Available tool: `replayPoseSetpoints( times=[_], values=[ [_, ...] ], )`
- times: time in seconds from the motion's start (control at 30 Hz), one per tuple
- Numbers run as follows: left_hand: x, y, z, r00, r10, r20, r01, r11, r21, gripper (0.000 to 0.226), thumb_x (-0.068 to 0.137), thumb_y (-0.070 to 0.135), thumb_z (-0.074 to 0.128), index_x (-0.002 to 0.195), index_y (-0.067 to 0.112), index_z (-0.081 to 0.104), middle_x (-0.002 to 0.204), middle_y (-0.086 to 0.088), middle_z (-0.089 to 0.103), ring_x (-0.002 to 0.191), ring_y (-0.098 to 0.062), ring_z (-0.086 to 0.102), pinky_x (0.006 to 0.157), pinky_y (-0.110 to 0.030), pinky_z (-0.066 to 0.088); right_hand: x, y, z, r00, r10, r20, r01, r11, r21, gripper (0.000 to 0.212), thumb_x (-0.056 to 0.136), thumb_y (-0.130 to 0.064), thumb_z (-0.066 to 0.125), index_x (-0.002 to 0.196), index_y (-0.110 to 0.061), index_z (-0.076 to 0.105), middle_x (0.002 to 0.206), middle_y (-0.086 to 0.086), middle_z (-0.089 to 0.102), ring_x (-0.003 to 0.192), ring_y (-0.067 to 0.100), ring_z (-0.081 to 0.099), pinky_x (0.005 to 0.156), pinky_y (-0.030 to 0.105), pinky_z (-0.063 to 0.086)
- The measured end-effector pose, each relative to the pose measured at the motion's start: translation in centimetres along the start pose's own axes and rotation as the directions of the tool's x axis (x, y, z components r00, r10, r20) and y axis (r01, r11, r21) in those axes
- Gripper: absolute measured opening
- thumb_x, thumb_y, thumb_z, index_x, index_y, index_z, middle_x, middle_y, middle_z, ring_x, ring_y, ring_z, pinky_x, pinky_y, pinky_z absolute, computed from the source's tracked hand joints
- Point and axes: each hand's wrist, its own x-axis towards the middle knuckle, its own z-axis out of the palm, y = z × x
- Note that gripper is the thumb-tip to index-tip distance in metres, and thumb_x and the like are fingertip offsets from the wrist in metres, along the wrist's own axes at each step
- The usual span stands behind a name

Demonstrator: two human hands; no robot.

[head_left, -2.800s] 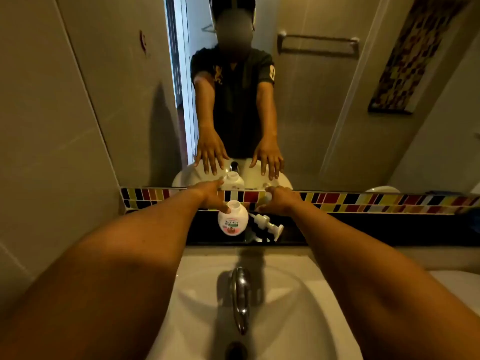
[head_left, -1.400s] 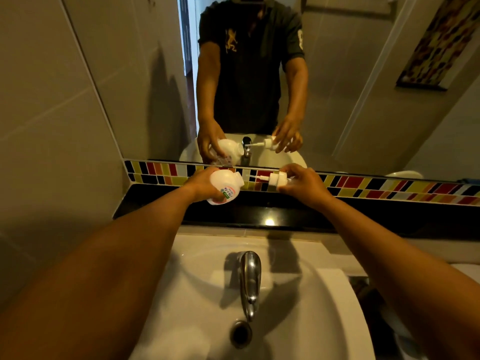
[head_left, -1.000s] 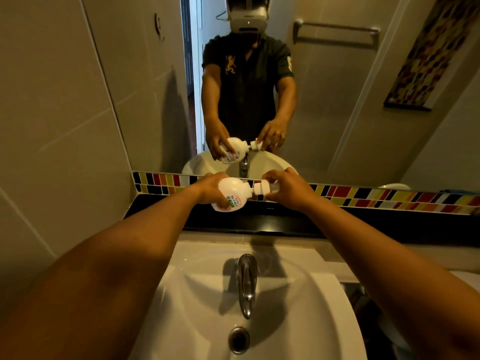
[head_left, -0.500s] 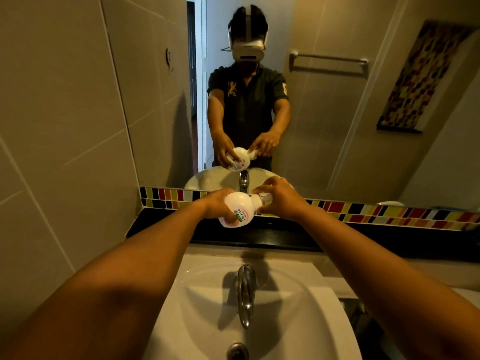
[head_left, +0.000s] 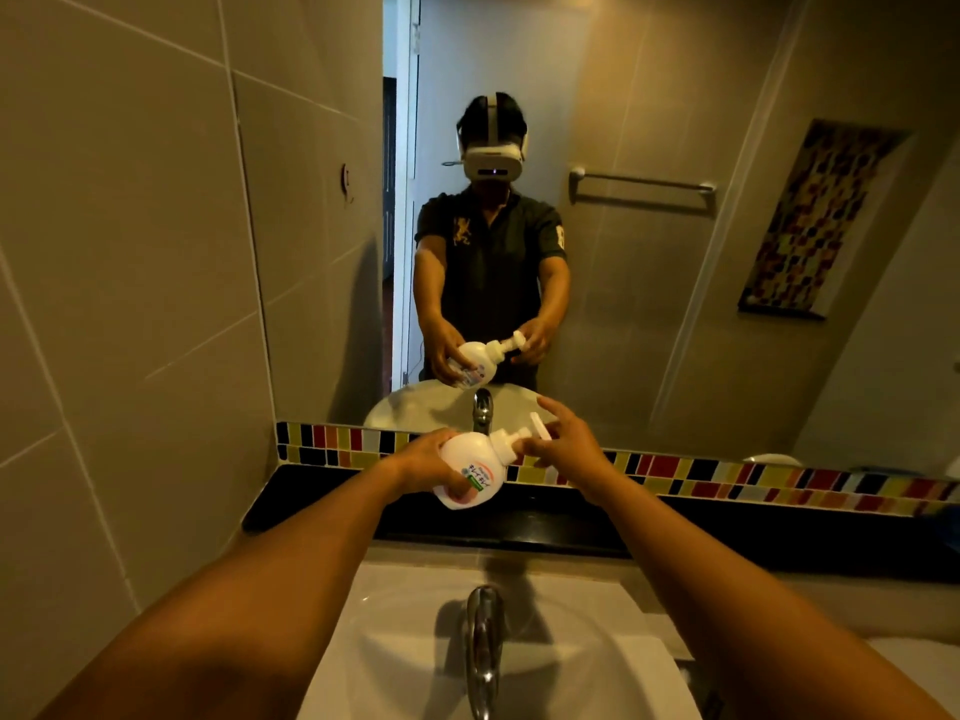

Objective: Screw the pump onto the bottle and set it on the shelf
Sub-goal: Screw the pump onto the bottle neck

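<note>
My left hand (head_left: 423,462) grips a round white soap bottle (head_left: 470,472) with a green and pink label, tilted with its neck pointing up and right, held above the black shelf (head_left: 322,504). The white pump (head_left: 511,441) sits in the bottle's neck, its nozzle (head_left: 538,424) sticking up behind my fingers. My right hand (head_left: 563,449) is at the pump with thumb and fingertips on its stem and the other fingers spread. The mirror shows the same grip from the front.
A white basin (head_left: 395,662) with a chrome tap (head_left: 483,646) lies below the shelf. A coloured tile strip (head_left: 753,483) runs under the mirror (head_left: 649,304). A tiled wall (head_left: 130,304) stands close on the left.
Both hands lifted the bottle and the pump off the shelf and brought them together. The pump now sits in the bottle's neck, and my right fingers have loosened and spread.
</note>
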Motion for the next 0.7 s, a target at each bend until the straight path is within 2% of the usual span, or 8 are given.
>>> replayPoseSetpoints(
  times=[0.13, 0.23, 0.33, 0.47, 0.53, 0.6, 0.67, 0.7],
  values=[
    [0.1, 0.4, 0.1, 1.000, 0.014, -0.010, -0.015, 0.999, -0.038, 0.071, 0.066, 0.012, 0.084, 0.128, 0.020, 0.050, 0.124, -0.008, 0.062, 0.113, -0.027, 0.060, 0.095, -0.045, 0.055, -0.7, -0.1, 0.6, 0.999, 0.039, 0.014, -0.041, 0.978, 0.202, 0.036, 0.086, -0.018, 0.072, 0.119, -0.006, 0.062, 0.103, 0.014, 0.071, 0.088, 0.027, 0.069, 0.066, 0.029, 0.053],
    [0.1, 0.7, -0.1, 1.000, 0.027, -0.006, -0.027, 0.997, -0.074, 0.066, 0.068, 0.014, 0.084, 0.125, 0.019, 0.052, 0.121, -0.007, 0.064, 0.110, -0.026, 0.062, 0.089, -0.039, 0.057, -1.0, -0.6, 1.4, 0.993, 0.081, 0.088, -0.106, 0.933, 0.343, 0.014, 0.087, -0.013, 0.071, 0.101, -0.010, 0.069, 0.093, 0.009, 0.075, 0.085, 0.025, 0.072, 0.073, 0.034, 0.058],
    [0.2, 0.9, -0.3, 1.000, 0.028, 0.014, -0.027, 0.997, -0.071, 0.065, 0.068, 0.017, 0.084, 0.125, 0.020, 0.052, 0.121, -0.008, 0.065, 0.109, -0.025, 0.063, 0.090, -0.040, 0.058, -0.8, -1.2, 1.8, 0.990, 0.085, 0.111, -0.121, 0.918, 0.377, 0.014, 0.087, -0.010, 0.070, 0.101, -0.014, 0.069, 0.100, 0.012, 0.074, 0.102, 0.036, 0.070, 0.094, 0.051, 0.055],
    [0.3, 1.2, -0.8, 0.999, 0.043, 0.030, -0.041, 0.998, -0.049, 0.062, 0.069, 0.017, 0.084, 0.124, 0.018, 0.055, 0.121, -0.008, 0.066, 0.109, -0.025, 0.064, 0.092, -0.044, 0.057, -0.9, -2.2, 1.6, 0.986, 0.072, 0.152, -0.118, 0.939, 0.322, 0.019, 0.088, -0.014, 0.070, 0.107, -0.013, 0.065, 0.103, 0.010, 0.072, 0.102, 0.033, 0.069, 0.096, 0.050, 0.055],
    [0.4, 1.3, -0.9, 0.998, 0.046, 0.045, -0.044, 0.998, -0.033, 0.062, 0.069, 0.017, 0.083, 0.124, 0.018, 0.055, 0.121, -0.008, 0.066, 0.109, -0.025, 0.064, 0.093, -0.044, 0.057, -0.9, -2.5, 1.6, 0.987, 0.052, 0.151, -0.093, 0.956, 0.279, 0.014, 0.088, -0.021, 0.071, 0.099, -0.016, 0.064, 0.099, 0.010, 0.072, 0.099, 0.032, 0.071, 0.091, 0.047, 0.057],
    [0.6, 1.3, -0.8, 0.998, 0.041, 0.056, -0.038, 0.998, -0.045, 0.062, 0.069, 0.017, 0.083, 0.124, 0.018, 0.055, 0.121, -0.009, 0.066, 0.110, -0.026, 0.065, 0.093, -0.045, 0.057, -0.9, -2.7, 1.6, 0.990, 0.045, 0.134, -0.075, 0.969, 0.234, 0.018, 0.088, -0.030, 0.070, 0.097, -0.017, 0.063, 0.092, 0.009, 0.072, 0.086, 0.024, 0.071, 0.074, 0.034, 0.061],
    [0.9, 1.4, -0.8, 0.997, 0.041, 0.066, -0.037, 0.998, -0.060, 0.061, 0.070, 0.016, 0.083, 0.125, 0.018, 0.055, 0.121, -0.009, 0.067, 0.110, -0.026, 0.065, 0.093, -0.045, 0.057, -0.7, -2.8, 1.6, 0.990, 0.050, 0.135, -0.079, 0.973, 0.215, 0.024, 0.090, -0.036, 0.067, 0.099, -0.014, 0.063, 0.084, 0.005, 0.070, 0.071, 0.015, 0.068, 0.055, 0.021, 0.054],
    [1.0, 1.5, -0.8, 0.996, 0.042, 0.074, -0.037, 0.997, -0.065, 0.061, 0.071, 0.016, 0.082, 0.125, 0.018, 0.055, 0.122, -0.008, 0.067, 0.110, -0.026, 0.064, 0.093, -0.045, 0.057, -0.6, -2.8, 1.5, 0.987, 0.059, 0.150, -0.092, 0.970, 0.224, 0.024, 0.090, -0.036, 0.067, 0.100, -0.014, 0.063, 0.082, 0.004, 0.070, 0.068, 0.013, 0.068, 0.053, 0.019, 0.051]
  ],
)
